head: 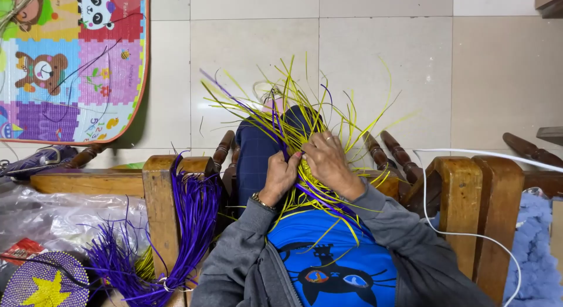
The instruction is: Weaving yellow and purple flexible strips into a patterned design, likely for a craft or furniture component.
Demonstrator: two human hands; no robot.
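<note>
Weave (pixel 305 175) of yellow and purple strips sits in the lap, both hands pinching it: left hand (pixel 280 177) grips the edge, right hand (pixel 328 163) presses strands. Only a small core looks plaited; long loose ends fan out, and a purple bundle (pixel 190 225) waits unused.

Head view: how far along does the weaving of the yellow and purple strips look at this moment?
Early to midway, as far as I can tell. Done: a small woven patch sits under the hands. In hand: the left hand and right hand pinch strips at its edge. Left: long loose yellow strips fan out unwoven, and a purple strip bundle hangs on the chair arm.
</note>
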